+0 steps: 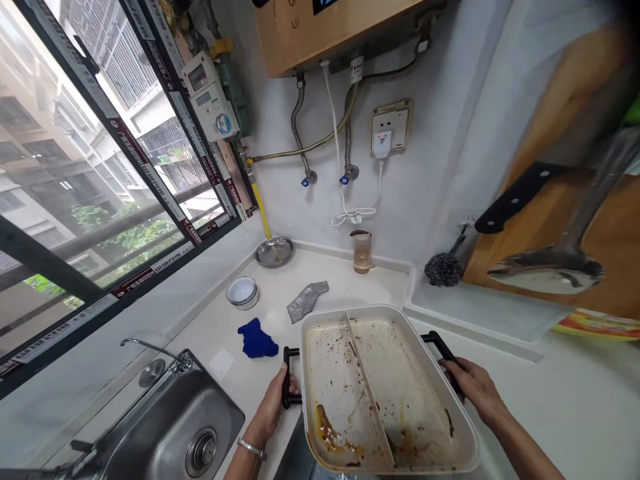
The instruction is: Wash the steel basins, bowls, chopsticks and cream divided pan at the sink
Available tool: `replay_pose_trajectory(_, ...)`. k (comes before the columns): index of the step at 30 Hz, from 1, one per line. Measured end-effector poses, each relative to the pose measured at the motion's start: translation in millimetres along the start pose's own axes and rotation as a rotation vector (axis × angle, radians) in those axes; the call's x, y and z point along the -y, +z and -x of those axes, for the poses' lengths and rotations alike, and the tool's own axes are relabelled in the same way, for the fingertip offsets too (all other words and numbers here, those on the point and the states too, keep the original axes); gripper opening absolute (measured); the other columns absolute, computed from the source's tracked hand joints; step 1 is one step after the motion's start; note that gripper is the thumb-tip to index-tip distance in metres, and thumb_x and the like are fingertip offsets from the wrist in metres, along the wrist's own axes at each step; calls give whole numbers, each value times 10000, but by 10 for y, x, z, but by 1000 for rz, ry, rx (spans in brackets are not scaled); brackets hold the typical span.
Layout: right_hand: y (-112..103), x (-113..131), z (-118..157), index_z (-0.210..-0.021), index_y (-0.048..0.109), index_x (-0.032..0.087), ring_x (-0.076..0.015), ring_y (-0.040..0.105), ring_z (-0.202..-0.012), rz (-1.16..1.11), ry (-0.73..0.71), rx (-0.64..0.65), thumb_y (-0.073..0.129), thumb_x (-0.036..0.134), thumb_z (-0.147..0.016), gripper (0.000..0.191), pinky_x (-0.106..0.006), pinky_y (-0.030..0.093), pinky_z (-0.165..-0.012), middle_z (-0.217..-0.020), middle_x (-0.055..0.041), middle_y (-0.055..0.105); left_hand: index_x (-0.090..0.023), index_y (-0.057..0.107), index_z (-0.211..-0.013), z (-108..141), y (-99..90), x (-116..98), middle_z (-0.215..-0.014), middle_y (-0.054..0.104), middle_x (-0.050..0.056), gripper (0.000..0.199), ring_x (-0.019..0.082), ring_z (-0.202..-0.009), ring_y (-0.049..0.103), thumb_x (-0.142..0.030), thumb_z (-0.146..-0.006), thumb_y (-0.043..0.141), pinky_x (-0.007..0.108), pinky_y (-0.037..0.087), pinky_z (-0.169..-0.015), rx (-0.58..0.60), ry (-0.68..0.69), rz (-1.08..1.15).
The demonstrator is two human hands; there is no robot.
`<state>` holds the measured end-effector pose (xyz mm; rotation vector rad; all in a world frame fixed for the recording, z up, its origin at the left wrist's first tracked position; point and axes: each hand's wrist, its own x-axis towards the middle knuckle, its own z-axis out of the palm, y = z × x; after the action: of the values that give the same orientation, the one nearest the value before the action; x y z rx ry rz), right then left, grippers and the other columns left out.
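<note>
My left hand (273, 407) and my right hand (475, 387) hold a white two-compartment hot-pot pan (385, 313) by its black handles, the left handle (287, 380) and the right handle (440, 347). The pan is tilted and hangs over the counter's edge, above the steel sink. A raised divider (367, 380) runs down its middle. Brown and orange food residue streaks both compartments. Near my left hand lie a blue cloth (257, 339) and a grey scouring pad (307, 300) on the counter, neither touched.
A steel sink (200, 427) with a drain lies below left, under a window (85, 167). A white bowl (242, 292), steel plate (274, 252), glass jar (363, 252) and steel-wool scrubber (443, 269) stand along the counter. A knife (517, 197) and ladle (550, 267) blur at right.
</note>
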<state>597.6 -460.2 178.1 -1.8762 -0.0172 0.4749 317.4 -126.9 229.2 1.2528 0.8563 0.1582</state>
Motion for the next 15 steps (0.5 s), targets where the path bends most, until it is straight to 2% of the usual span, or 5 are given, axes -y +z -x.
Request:
replay_pose_trajectory(2,-52,-19,12,-881,688,190,-243,670,-556,21,-42,-29,626,546,-714,398,-339,534,-495,-633,-60,701,-187,607,-803,-84,-141,-9,-696,602,21,733,204,-740,613,-902,-673,514,348,487,-789,72,-45,-2)
replay_pose_trajectory(4,-138,-43,88,-1025,680,189,-282,729,-714,102,-114,-136,610,571,-714,498,-387,592,-636,-804,-103,755,-179,628,-844,-194,-352,-18,-794,666,75,715,243,-809,653,-868,-721,483,393,516,-816,47,-19,-138)
replay_pose_trajectory(9,-296,115,595,-1202,619,156,-328,731,-874,435,-385,-509,477,576,-788,606,-455,589,-751,-1113,-190,722,-170,682,-1131,-537,-1028,-80,-1236,654,180,397,336,-1238,573,-427,-883,507,512,418,-1084,-312,501,-883)
replay_pose_trajectory(12,-142,447,1008,-1127,639,204,-267,738,-774,408,-486,-477,459,508,-833,460,-360,584,-656,-955,-123,761,-155,606,-1345,-781,-1311,-145,-1521,451,220,495,378,-1477,317,-205,-859,521,588,248,-1187,-411,620,-1237)
replay_pose_trajectory(15,211,806,1408,-1020,676,233,-231,735,-698,344,-522,-358,493,502,-852,366,-300,578,-593,-768,-70,750,-156,518,-1444,-1046,-1440,-204,-1596,330,245,596,426,-1503,240,-163,-849,547,652,190,-1179,-345,558,-1399)
